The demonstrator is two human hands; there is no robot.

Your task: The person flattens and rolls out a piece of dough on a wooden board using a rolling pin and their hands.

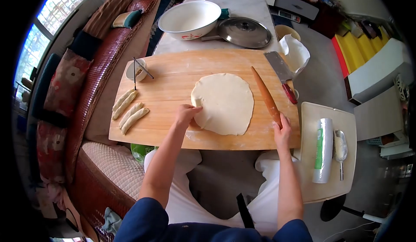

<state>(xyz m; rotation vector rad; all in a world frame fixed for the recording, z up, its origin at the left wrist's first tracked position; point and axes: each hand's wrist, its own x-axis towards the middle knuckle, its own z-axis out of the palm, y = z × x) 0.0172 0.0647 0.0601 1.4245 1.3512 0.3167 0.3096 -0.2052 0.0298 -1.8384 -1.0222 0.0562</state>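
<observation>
A flat, roughly round sheet of dough [225, 103] lies in the middle of the wooden board [169, 86]. My left hand [187, 113] pinches the dough's left edge between thumb and fingers. To the right of the sheet, my right hand [282, 129] grips the near end of a tapered wooden rolling pin [265, 94], which points away from me and sits apart from the dough. Several twisted dough strips [133, 117] rest on the board's left side. Behind them stands a small white bowl [130, 72] with dark chopsticks [145, 69] across it.
A cleaver [278, 66] with a red handle lies at the board's right edge. Beyond the board are a large enamel basin [190, 19] and a metal lid [245, 32]. On a stool [310, 155] at right are a roll of plastic wrap [323, 151] and a floury scoop [341, 146].
</observation>
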